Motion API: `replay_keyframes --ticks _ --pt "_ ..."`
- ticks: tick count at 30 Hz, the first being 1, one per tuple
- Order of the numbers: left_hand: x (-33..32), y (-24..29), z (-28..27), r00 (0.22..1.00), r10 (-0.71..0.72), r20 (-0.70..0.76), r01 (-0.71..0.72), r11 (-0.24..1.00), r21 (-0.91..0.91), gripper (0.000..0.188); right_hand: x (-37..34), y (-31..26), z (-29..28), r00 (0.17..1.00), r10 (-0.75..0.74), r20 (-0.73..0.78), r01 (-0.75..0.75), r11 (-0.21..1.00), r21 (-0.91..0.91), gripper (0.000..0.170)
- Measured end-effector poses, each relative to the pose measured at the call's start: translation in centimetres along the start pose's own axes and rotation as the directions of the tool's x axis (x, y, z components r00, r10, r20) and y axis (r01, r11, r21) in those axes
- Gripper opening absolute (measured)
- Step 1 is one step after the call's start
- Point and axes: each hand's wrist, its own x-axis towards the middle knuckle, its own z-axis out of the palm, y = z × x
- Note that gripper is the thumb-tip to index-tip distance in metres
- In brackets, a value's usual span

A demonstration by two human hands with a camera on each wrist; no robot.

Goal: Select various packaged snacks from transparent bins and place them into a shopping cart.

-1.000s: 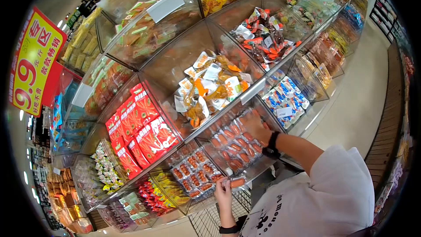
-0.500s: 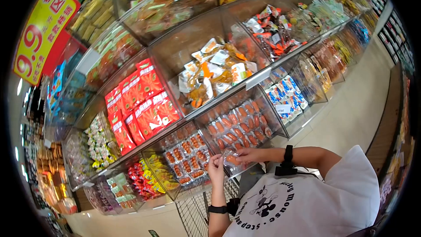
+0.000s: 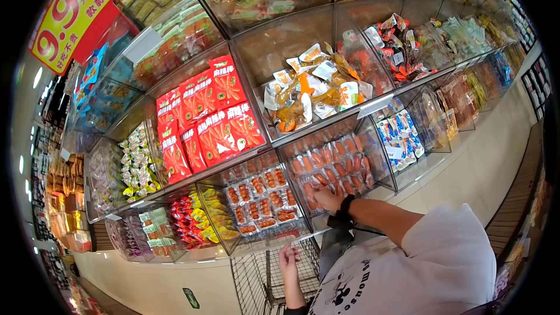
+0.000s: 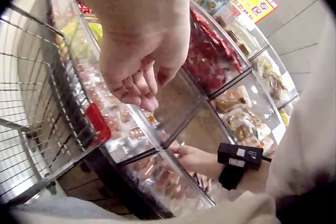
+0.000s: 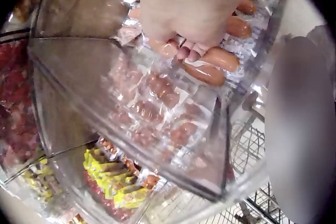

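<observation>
My right hand (image 3: 328, 198) is over the near left part of a clear bin of single-wrapped sausages (image 3: 340, 169). In the right wrist view, the curled fingertips of this hand (image 5: 189, 29) pinch the wrapper beside a plump sausage (image 5: 205, 73); the thumb is hidden. Nothing is in my left hand (image 3: 289, 259), held above the cart (image 3: 262, 274) with loosely bent fingers. In the left wrist view that hand (image 4: 144, 61) hangs in front of the bins.
Left of the sausages is a bin of darker packed pieces (image 3: 262, 204). Red packets (image 3: 204, 116) and orange-white packets (image 3: 318, 87) fill the upper bins. Clear dividers and a raised rim separate the rows. A yellow price sign (image 3: 76, 17) hangs at upper left.
The wrapped sausage that both hands touched has left my left hand, which has dropped lower, empty. My right hand has moved away from it to the sausage bin. The head view has shifted.
</observation>
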Motion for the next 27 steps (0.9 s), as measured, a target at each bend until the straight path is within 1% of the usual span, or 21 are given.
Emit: replay_keyframes --ticks 3,4,5,6,7,8,11,12,13,14,15,16,17,18,19,20,21,23,24,25,27 --pt "-1.6 -2.2 -1.7 0.993 -0.111 -0.051 0.111 0.994 -0.003 0.022 0.5 -0.9 1.3 0.973 -0.177 -0.145 0.169 0.983 -0.067 0.029" --pt "-1.9 -2.6 -2.1 0.988 -0.142 -0.066 0.142 0.990 -0.002 0.021 0.5 -1.3 1.5 0.964 -0.209 -0.166 0.158 0.948 -0.277 0.029" --pt "-2.1 -2.7 -2.1 0.987 -0.146 -0.069 0.146 0.989 -0.004 0.021 0.5 -1.8 1.7 0.954 -0.240 -0.179 0.130 0.871 -0.473 0.029" --pt "-2.4 -2.8 -2.1 0.986 -0.150 -0.075 0.150 0.989 -0.009 0.021 0.4 -2.3 1.7 0.946 -0.270 -0.182 0.090 0.755 -0.650 0.029" --pt "-2.6 -2.7 -2.0 0.985 -0.152 -0.083 0.151 0.988 -0.019 0.021 0.6 -2.0 1.4 0.939 -0.298 -0.173 0.044 0.601 -0.798 0.029" --pt "-2.5 -2.4 -1.7 0.983 -0.156 -0.091 0.157 0.988 0.004 0.021 0.7 -1.6 1.1 0.922 -0.381 -0.062 0.108 0.408 -0.906 0.025" --pt "-1.3 -1.9 -1.1 0.997 -0.075 0.008 0.073 0.991 0.115 0.022 1.8 -1.1 0.4 0.945 -0.139 -0.295 -0.124 0.685 -0.718 0.024" --pt "-0.7 -2.1 -0.9 0.999 -0.026 0.043 0.021 0.994 0.112 0.023 1.8 -0.9 -0.4 0.949 -0.270 -0.164 0.041 0.621 -0.783 0.025" --pt "0.0 -2.2 -0.6 0.997 0.022 0.080 -0.031 0.992 0.121 0.022 1.6 -0.6 -1.5 0.920 -0.391 -0.028 0.201 0.531 -0.823 0.026" --pt "0.6 -2.2 -0.3 0.990 0.069 0.120 -0.084 0.988 0.127 0.022 1.4 -0.7 -2.2 0.862 -0.494 0.112 0.349 0.419 -0.838 0.027" --pt "1.0 -2.0 0.1 0.981 0.113 0.158 -0.135 0.982 0.130 0.021 -3.7 -4.7 -2.2 0.931 -0.303 0.202 0.351 0.597 -0.721 0.031" --pt "1.0 -1.1 0.6 0.983 0.073 0.169 -0.110 0.969 0.220 0.021 -3.1 -3.7 -3.1 0.896 -0.321 0.307 0.435 0.490 -0.755 0.032" --pt "1.4 -0.9 0.9 0.972 0.097 0.213 -0.152 0.955 0.257 0.020 -3.5 -3.5 -3.9 0.854 -0.319 0.411 0.512 0.375 -0.772 0.032" --pt "1.9 -0.9 1.1 0.960 0.116 0.255 -0.190 0.938 0.290 0.019 -4.5 -3.0 -5.4 0.874 -0.268 0.406 0.479 0.323 -0.816 0.029" --pt "2.5 -1.4 1.2 0.945 0.133 0.298 -0.230 0.919 0.320 0.019 -6.7 -3.4 -6.8 0.814 -0.398 0.424 0.529 0.206 -0.823 0.027" --pt "3.3 -2.4 1.4 0.921 0.222 0.320 -0.316 0.907 0.279 0.018 -9.3 -3.8 -8.2 0.733 -0.513 0.447 0.560 0.082 -0.824 0.025" --pt "3.8 -2.9 1.5 0.916 0.222 0.334 -0.324 0.900 0.290 0.018 -11.8 -4.2 -9.4 0.633 -0.612 0.474 0.572 -0.042 -0.819 0.024" --pt "4.8 -2.6 2.2 0.903 0.227 0.365 -0.350 0.882 0.316 0.018 -15.8 -5.2 -11.8 0.822 -0.475 0.313 0.449 0.204 -0.870 0.024" --pt "4.8 -1.9 3.0 0.907 0.234 0.349 -0.350 0.881 0.319 0.019 -17.6 -5.2 -12.8 0.868 -0.444 0.223 0.340 0.202 -0.918 0.022" --pt "5.2 -1.6 3.6 0.902 0.227 0.368 -0.361 0.863 0.353 0.019 -18.9 -5.2 -13.8 0.900 -0.417 0.124 0.222 0.196 -0.955 0.019" --pt "6.1 -0.8 4.3 0.888 0.207 0.411 -0.386 0.821 0.420 0.020 -20.6 -4.3 -15.8 0.876 -0.481 0.027 0.161 0.240 -0.957 0.018"
